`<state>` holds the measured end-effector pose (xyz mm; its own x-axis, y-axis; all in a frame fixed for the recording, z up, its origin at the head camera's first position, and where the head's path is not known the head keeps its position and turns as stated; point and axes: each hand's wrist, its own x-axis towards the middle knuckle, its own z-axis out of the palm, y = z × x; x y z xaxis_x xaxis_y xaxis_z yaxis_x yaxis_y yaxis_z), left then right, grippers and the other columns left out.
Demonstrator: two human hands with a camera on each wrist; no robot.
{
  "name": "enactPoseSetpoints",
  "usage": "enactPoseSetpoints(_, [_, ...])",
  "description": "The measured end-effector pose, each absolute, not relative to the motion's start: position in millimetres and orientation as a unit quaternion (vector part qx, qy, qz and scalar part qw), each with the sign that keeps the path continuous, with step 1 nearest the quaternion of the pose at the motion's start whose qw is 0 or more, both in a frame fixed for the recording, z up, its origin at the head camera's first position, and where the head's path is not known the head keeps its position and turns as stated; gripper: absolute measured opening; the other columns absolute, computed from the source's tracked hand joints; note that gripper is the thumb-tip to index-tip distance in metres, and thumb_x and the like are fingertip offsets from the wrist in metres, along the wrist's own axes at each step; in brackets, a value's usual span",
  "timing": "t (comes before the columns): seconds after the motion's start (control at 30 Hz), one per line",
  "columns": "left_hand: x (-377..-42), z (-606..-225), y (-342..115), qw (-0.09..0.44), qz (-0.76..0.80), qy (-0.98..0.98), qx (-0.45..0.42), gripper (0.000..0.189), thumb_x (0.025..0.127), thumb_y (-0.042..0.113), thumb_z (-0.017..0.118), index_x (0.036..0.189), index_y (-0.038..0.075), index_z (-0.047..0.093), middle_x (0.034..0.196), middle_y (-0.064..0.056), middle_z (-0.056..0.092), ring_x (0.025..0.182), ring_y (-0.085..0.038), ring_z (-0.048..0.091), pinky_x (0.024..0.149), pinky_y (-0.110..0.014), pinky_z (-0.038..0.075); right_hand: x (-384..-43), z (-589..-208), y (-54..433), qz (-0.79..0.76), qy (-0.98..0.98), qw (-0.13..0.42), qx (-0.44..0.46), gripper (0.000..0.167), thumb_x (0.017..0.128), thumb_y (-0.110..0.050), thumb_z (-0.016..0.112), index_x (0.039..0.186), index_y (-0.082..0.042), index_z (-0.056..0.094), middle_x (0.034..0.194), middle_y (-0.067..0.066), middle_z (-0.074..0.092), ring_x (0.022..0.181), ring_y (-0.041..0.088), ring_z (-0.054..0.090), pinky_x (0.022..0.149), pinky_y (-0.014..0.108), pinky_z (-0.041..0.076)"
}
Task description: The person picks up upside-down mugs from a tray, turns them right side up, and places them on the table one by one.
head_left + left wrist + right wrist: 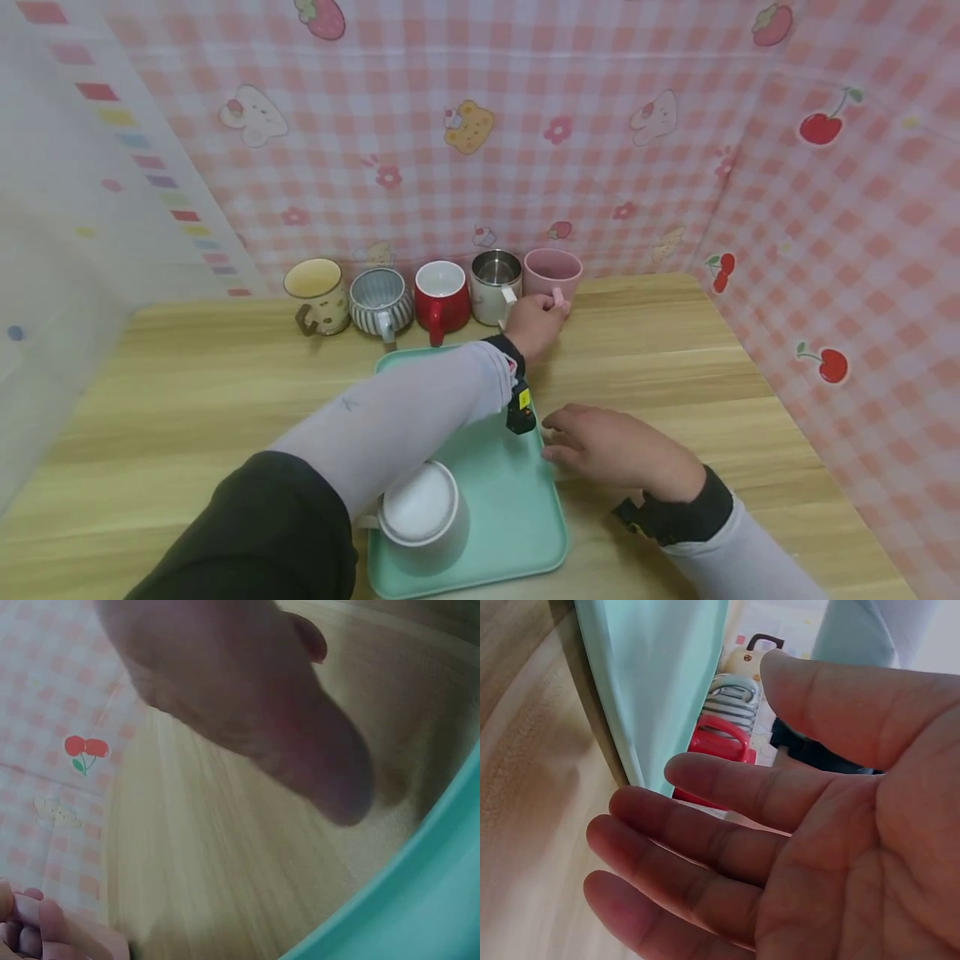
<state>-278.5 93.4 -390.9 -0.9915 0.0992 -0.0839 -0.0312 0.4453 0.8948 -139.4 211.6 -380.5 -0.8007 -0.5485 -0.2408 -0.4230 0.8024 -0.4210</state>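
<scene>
In the head view my left hand (534,327) reaches far across to the pink mug (542,283) at the right end of a row, its fingers gripping the handle (559,298). Low in the left wrist view, the curled fingers (51,930) of that hand show small. My right hand (618,450) is held beside the right edge of the mint-green tray (517,533), holding nothing. Its palm (832,847) and loosely extended fingers fill the right wrist view. A large blurred part of the right hand (247,712) crosses the left wrist view.
Along the back wall stand a cream spotted mug (327,310), a striped mug (375,315), a red mug (452,310) and a white steel-lined mug (489,298). A white mug (431,525) sits on the tray, partly behind my left forearm. Checked cloth walls (525,167) border the wooden table (675,358).
</scene>
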Motion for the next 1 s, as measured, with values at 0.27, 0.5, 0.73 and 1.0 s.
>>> enactPoseSetpoints(0.27, [-280,-398,93,0.054,0.544,0.837,0.007,0.028,0.106,0.030,0.061,0.113,0.006,0.075,0.110,-0.009,0.072,0.096,-0.019,0.058,0.091,-0.031,0.048,-140,-380,210,-0.167,0.936,0.178,-0.253,0.042,0.103,-0.033,0.066,0.133,-0.003,0.066,0.126,0.013,0.070,0.116,0.028,0.068,0.101,0.051,0.056])
enactPoseSetpoints(0.5, [-284,-404,96,0.051,0.535,0.843,0.000,0.026,0.104,0.029,0.064,0.109,0.006,0.076,0.104,-0.007,0.071,0.093,-0.018,0.057,0.088,-0.029,0.047,-139,-383,211,-0.167,0.937,0.172,-0.255,0.042,0.103,-0.032,0.065,0.133,-0.003,0.065,0.126,0.013,0.070,0.116,0.029,0.068,0.100,0.051,0.056])
enactPoseSetpoints(0.73, [-283,-404,94,0.062,0.520,0.852,-0.004,0.027,0.105,0.030,0.063,0.106,0.007,0.076,0.095,-0.003,0.067,0.090,-0.017,0.056,0.082,-0.028,0.045,-139,-383,208,-0.171,0.936,0.183,-0.247,0.042,0.103,-0.032,0.066,0.133,-0.003,0.066,0.127,0.013,0.070,0.117,0.029,0.068,0.102,0.052,0.055])
enactPoseSetpoints(1.0, [-282,-392,88,0.100,0.470,0.876,0.040,0.033,0.109,0.031,0.053,0.091,0.009,0.069,0.086,-0.002,0.060,0.083,-0.017,0.056,0.075,-0.026,0.044,-139,-384,208,-0.163,0.938,0.177,-0.250,0.042,0.102,-0.033,0.066,0.132,-0.003,0.066,0.127,0.012,0.070,0.118,0.029,0.068,0.103,0.051,0.054])
